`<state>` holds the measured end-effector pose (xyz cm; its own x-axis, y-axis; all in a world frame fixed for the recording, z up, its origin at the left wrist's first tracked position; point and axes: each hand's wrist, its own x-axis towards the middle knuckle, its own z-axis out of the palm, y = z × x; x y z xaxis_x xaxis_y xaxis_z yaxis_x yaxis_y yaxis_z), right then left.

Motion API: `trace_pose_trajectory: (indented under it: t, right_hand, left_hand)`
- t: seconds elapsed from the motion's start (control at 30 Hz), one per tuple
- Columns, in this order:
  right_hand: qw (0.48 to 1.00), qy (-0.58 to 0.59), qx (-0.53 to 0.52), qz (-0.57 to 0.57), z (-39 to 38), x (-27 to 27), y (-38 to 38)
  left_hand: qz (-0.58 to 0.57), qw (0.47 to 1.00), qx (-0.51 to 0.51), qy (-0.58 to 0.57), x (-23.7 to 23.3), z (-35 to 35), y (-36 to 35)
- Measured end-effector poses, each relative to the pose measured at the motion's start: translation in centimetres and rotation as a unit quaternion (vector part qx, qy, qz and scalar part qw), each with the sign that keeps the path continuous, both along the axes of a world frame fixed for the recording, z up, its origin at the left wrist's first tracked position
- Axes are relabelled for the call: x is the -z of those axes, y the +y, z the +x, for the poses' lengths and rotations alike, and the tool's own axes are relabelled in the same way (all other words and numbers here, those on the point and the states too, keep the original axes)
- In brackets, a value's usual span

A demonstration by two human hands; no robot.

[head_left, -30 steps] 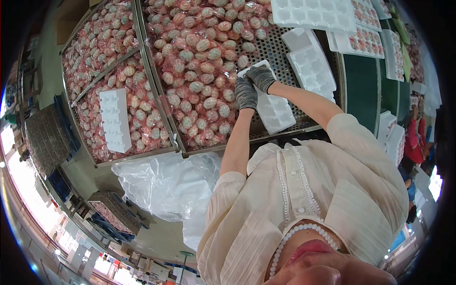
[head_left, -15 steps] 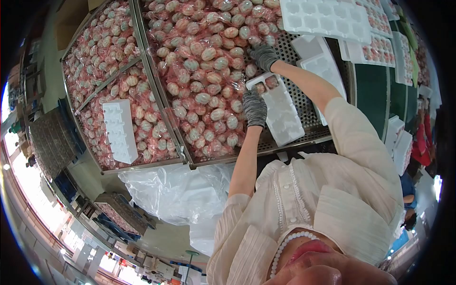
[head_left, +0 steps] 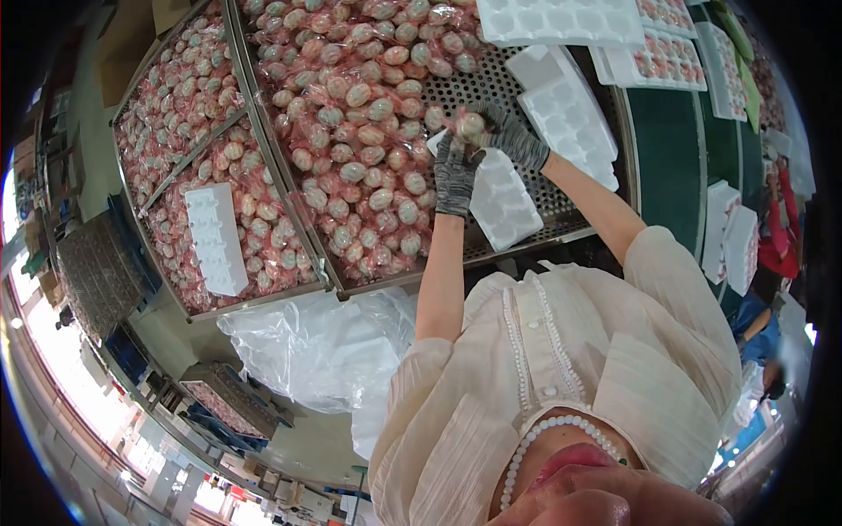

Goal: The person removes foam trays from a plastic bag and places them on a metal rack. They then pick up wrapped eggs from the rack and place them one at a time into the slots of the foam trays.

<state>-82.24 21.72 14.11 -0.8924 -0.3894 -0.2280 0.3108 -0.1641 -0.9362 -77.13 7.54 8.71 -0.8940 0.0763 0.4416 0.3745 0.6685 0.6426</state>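
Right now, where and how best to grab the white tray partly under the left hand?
I'd pinch the long edges of the white tray at its near end, coming from the wearer's side. It's long and narrow; the left hand covers part of the far end, and bare perforated metal beside the right edge probably leaves finger room.

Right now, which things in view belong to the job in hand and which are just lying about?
Likely the job:
ball at right hand
tray by left hand
wrapped pile
spare trays

Likely just lying about:
plastic sheeting
cardboard box
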Motion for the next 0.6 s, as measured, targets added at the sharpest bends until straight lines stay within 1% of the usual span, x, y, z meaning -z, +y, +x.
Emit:
trace_pose_trajectory:
  t: [0.03, 0.07, 0.1, 0.13, 0.2, 0.23, 0.27, 0.33, 0.37, 0.4, 0.43, 0.47, 0.5, 0.53, 0.57, 0.6]
  right_hand:
    - [0.997, 0.041, 0.016, 0.059, 1.3, 0.0, 0.2]
    - [0.989, 0.08, 0.032, 0.119, 2.3, 0.2, 0.5]
    - [0.977, 0.127, 0.048, 0.165, 3.0, 0.0, 0.6]
    - [0.977, 0.126, 0.054, 0.162, 3.7, -0.2, 0.8]
    - [0.986, 0.022, 0.111, 0.119, 5.0, -1.0, 1.2]
    - [0.986, 0.056, 0.113, 0.107, 5.6, -1.1, 1.3]
    - [0.986, 0.055, 0.118, 0.108, 6.1, -1.5, 1.4]
    - [0.974, 0.151, 0.115, 0.122, 6.9, -2.5, 1.4]
    - [0.976, 0.154, 0.093, 0.126, 7.2, -2.5, 1.6]
    - [0.976, 0.153, 0.091, 0.125, 7.4, -2.5, 1.6]
    - [0.964, 0.195, 0.093, 0.152, 7.5, -2.7, 1.6]
    - [0.95, 0.237, 0.095, 0.18, 7.5, -2.9, 1.7]
    - [0.95, 0.237, 0.095, 0.18, 7.4, -3.1, 1.9]
    - [0.916, 0.297, 0.071, 0.262, 7.3, -3.2, 2.0]
    - [0.87, 0.352, 0.046, 0.341, 7.2, -3.2, 2.2]
    - [0.87, 0.352, 0.045, 0.342, 7.5, -3.1, 2.4]
  left_hand:
    - [0.42, 0.888, 0.032, -0.185, -0.8, 0.0, 0.3]
    - [0.745, 0.577, 0.053, -0.331, -1.4, 0.3, 0.6]
    - [0.656, 0.677, 0.032, -0.332, -1.7, 0.6, 0.6]
    - [0.652, 0.679, 0.034, -0.336, -2.1, 1.1, 0.7]
    - [0.626, 0.716, 0.005, -0.31, -3.4, 2.3, 1.2]
    - [0.576, 0.755, 0.011, -0.312, -3.4, 2.8, 0.9]
    - [0.575, 0.755, 0.015, -0.315, -3.8, 3.3, 0.9]
    - [0.636, 0.724, 0.068, -0.256, -5.9, 3.5, 1.0]
    - [0.605, 0.75, 0.083, -0.256, -5.3, 3.6, 0.8]
    - [0.604, 0.75, 0.081, -0.256, -5.7, 3.6, 0.5]
    - [0.496, 0.834, 0.09, -0.223, -6.1, 3.5, 0.3]
    - [0.378, 0.902, 0.097, -0.186, -6.4, 3.4, 0.2]
    - [0.378, 0.902, 0.097, -0.185, -6.4, 3.5, 0.2]
    - [0.394, 0.89, 0.107, -0.203, -6.3, 3.6, 0.2]
    - [0.41, 0.877, 0.117, -0.221, -6.2, 3.7, 0.2]
    - [0.412, 0.876, 0.117, -0.221, -5.8, 3.8, 0.4]
